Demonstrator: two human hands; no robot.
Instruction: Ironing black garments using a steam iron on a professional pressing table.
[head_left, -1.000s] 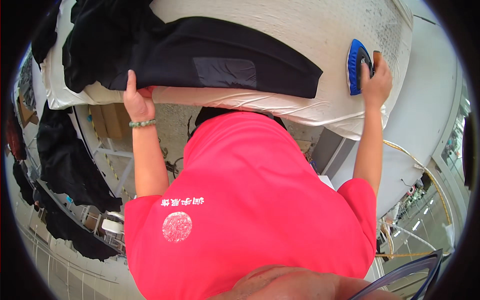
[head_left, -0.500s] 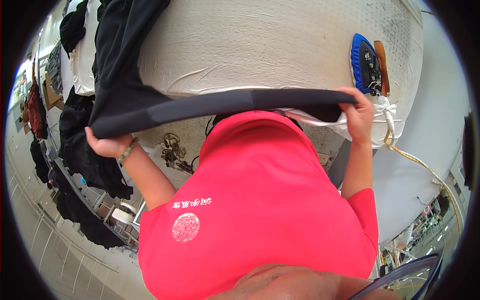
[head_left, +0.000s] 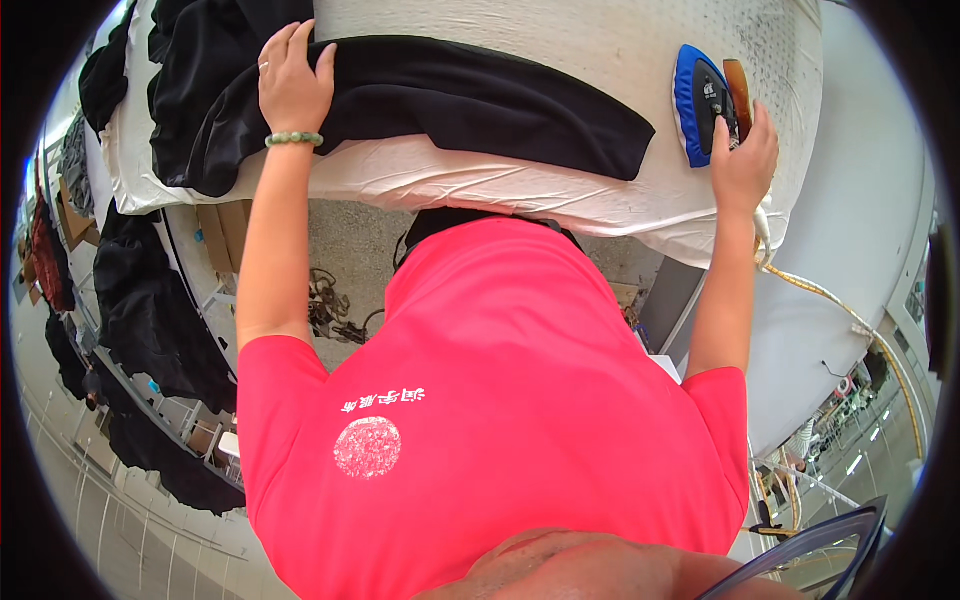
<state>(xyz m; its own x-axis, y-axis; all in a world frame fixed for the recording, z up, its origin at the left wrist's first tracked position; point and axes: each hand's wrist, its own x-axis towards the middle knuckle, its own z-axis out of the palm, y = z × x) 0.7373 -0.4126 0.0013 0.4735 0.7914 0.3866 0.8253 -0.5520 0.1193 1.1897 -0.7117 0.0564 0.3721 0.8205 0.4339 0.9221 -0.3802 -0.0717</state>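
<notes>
A black garment (head_left: 470, 95) lies stretched across the white-covered ironing table (head_left: 400, 165), its long narrow part reaching toward the right. My left hand (head_left: 297, 90) rests flat on its left portion, fingers extended and thumb apart. At the right, an iron (head_left: 708, 105) with a blue cover round its base and a brown handle (head_left: 737, 90) stands on the table. My right hand (head_left: 745, 170) is at the near end of the iron, thumb and fingers apart on either side of the handle's end. Whether the palm touches the handle is hidden.
A yellowish hose (head_left: 815, 290) runs from the iron's side down the right. More dark garments (head_left: 150, 300) hang at the left beside a cardboard box (head_left: 225, 235). A grey-white surface (head_left: 850, 200) lies right of the table. Tangled cords (head_left: 335, 305) are on the floor below.
Both hands have let go of the black garment's held-up band, and it now lies on the table. My left hand has moved forward onto the cloth; my right has moved to the iron.
</notes>
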